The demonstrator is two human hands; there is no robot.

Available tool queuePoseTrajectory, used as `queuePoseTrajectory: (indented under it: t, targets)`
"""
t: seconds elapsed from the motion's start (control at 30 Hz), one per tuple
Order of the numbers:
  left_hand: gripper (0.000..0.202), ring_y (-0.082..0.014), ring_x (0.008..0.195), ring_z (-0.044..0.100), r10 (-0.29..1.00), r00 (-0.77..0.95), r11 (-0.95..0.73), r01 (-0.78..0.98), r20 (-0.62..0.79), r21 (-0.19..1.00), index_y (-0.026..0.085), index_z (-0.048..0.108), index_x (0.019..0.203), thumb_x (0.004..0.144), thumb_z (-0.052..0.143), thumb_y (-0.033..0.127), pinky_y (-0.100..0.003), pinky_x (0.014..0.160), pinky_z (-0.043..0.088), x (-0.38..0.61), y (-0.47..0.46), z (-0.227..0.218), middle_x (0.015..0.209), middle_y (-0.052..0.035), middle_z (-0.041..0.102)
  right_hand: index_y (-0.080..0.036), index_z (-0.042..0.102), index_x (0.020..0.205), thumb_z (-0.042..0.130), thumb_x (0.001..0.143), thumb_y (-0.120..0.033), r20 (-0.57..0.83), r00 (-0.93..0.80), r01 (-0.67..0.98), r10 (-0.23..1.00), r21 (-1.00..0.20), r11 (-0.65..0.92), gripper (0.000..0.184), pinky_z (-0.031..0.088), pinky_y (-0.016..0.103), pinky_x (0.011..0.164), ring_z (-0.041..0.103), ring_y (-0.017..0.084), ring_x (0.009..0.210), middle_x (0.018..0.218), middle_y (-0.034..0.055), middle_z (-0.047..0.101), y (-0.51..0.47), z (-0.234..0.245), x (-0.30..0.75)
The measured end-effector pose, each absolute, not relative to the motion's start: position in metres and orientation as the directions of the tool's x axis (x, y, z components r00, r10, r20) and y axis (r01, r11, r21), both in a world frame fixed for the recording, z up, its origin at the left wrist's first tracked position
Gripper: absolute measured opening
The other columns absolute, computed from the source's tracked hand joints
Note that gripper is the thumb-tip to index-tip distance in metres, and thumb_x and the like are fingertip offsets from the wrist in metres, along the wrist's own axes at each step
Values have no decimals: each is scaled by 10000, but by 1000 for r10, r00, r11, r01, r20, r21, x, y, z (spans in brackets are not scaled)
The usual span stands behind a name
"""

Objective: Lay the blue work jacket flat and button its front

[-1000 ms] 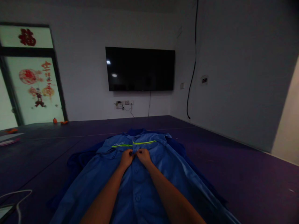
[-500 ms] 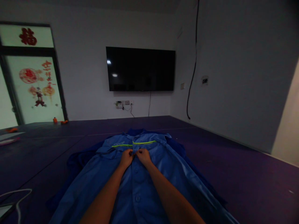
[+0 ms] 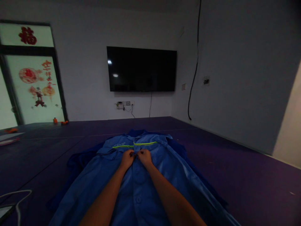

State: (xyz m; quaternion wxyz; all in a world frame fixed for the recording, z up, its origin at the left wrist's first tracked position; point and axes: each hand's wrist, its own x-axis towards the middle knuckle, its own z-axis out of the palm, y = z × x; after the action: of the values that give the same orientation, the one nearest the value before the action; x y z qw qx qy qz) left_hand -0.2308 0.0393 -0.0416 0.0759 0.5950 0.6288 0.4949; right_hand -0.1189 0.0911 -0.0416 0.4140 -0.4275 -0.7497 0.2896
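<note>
A blue work shirt [image 3: 164,166] with a yellow-green chest stripe lies flat on the dark purple floor mat [image 3: 235,175], collar pointing away from me. My left hand [image 3: 127,158] and my right hand [image 3: 144,157] meet at the shirt's front placket just below the stripe. Both are closed in a pinch on the fabric edges at a button. More buttons show lower down the placket between my forearms. A darker blue garment [image 3: 77,163] lies under the shirt.
A black TV [image 3: 141,69] hangs on the far wall above a socket with cables. A glass door [image 3: 33,88] with red decorations is at the left. A white cable [image 3: 16,196] and a device lie at the bottom left.
</note>
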Motion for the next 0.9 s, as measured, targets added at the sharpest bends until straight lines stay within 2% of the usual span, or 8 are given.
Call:
queuePoseTrajectory:
  t: [0.37,0.5,0.7,0.9]
  targets:
    - [119,-135,638,553,829,-296,-183,658,475,730,132,623,729,632,562,165,-237,619,417,-232,39,-43,659,-9,614,-124,668,692,456,732,-171,352,-278,380,894,-814,439,221,411,171,523,592,119,552,602,35,655,92,-44,-120]
    - [164,-141,671,564,824,-320,-157,663,468,731,128,627,743,589,575,116,-238,633,423,-233,38,-43,709,-21,626,-139,668,817,480,692,-116,366,-268,375,891,-812,446,226,444,187,598,617,132,658,733,38,679,91,-43,-121]
    - [137,-138,660,566,824,-318,-154,671,469,726,132,629,710,592,568,99,-228,626,421,-230,38,-41,698,-20,633,-161,674,874,507,641,-55,445,-302,441,843,-719,538,305,442,206,765,612,154,843,890,58,675,87,-40,-119]
    - [152,-129,657,557,825,-308,-160,677,474,718,127,621,741,598,577,98,-218,614,419,-227,34,-38,719,-23,632,-150,686,818,514,658,-52,446,-342,506,827,-655,562,255,434,209,776,612,162,843,871,70,678,83,-36,-116]
